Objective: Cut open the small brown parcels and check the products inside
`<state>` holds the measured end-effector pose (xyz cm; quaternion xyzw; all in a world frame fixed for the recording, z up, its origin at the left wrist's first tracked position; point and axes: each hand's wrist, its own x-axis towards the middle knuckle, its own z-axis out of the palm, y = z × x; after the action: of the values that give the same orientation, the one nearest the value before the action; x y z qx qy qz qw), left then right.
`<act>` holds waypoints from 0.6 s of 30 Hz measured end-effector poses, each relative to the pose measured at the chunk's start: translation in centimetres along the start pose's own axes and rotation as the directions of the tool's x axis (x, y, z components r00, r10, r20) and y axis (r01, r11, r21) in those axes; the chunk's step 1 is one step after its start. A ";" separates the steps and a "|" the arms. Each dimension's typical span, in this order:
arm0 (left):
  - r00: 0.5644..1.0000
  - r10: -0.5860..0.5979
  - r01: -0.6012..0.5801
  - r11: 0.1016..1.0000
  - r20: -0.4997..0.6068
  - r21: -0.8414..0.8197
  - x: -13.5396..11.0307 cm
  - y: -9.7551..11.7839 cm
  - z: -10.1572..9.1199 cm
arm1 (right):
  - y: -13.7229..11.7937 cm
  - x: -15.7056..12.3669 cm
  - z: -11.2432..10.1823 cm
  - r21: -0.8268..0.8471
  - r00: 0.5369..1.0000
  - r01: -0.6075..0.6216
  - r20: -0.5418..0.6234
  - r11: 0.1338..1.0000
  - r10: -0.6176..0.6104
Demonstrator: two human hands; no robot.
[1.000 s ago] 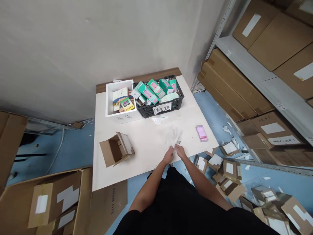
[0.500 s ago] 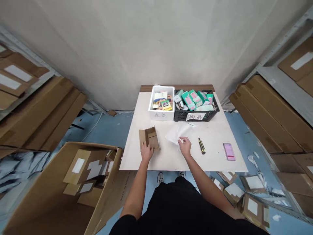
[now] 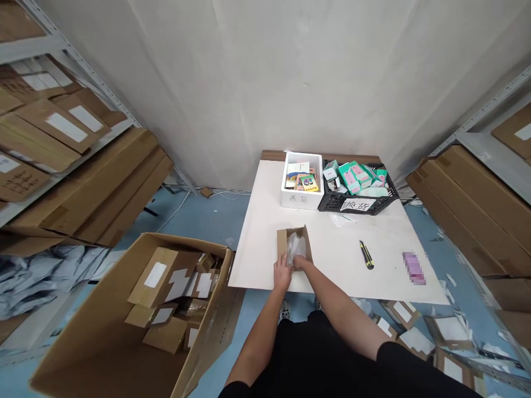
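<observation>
1. My left hand (image 3: 282, 275) is gripping the near edge of the small cardboard box (image 3: 295, 239), centre frame, on the counter (image 3: 261, 237).
2. My right hand (image 3: 299, 261) is pinching the white plastic wrapper (image 3: 296, 245). Half a second ago it was lying loose on the counter, and now it is going inside the box.
3. The utility knife (image 3: 366, 255) is lying untouched, right of the box.

open small carton (image 3: 282, 244), white wrapping (image 3: 296, 246) inside
</observation>
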<state>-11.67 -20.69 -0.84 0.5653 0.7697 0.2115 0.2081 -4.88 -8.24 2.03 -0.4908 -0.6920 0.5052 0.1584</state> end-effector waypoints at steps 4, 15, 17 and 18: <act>0.977 0.184 -0.169 0.976 -0.107 0.139 -0.8 0.6 0.6 | 2.0 -3.5 -2.0 -0.231 0.999 0.006 -0.032 0.973 -0.014; 0.803 0.596 -0.590 0.797 -0.009 0.133 2.7 11.8 -0.2 | 7.7 -15.4 -13.8 -0.608 0.882 -0.080 -0.413 0.790 -0.228; 0.745 0.667 -0.664 0.742 -0.008 0.095 3.3 15.4 0.3 | 9.0 -17.1 -16.0 -0.548 0.788 -0.127 -0.562 0.827 -0.252; 0.719 0.695 -0.693 0.717 -0.010 0.073 3.5 17.2 0.7 | 9.8 -18.0 -17.2 -0.519 0.742 -0.137 -0.618 0.844 -0.260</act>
<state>1.21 -12.56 7.93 0.8149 0.5118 0.2595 0.0816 20.95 -13.85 6.18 -0.6381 -0.7168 0.0773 0.2700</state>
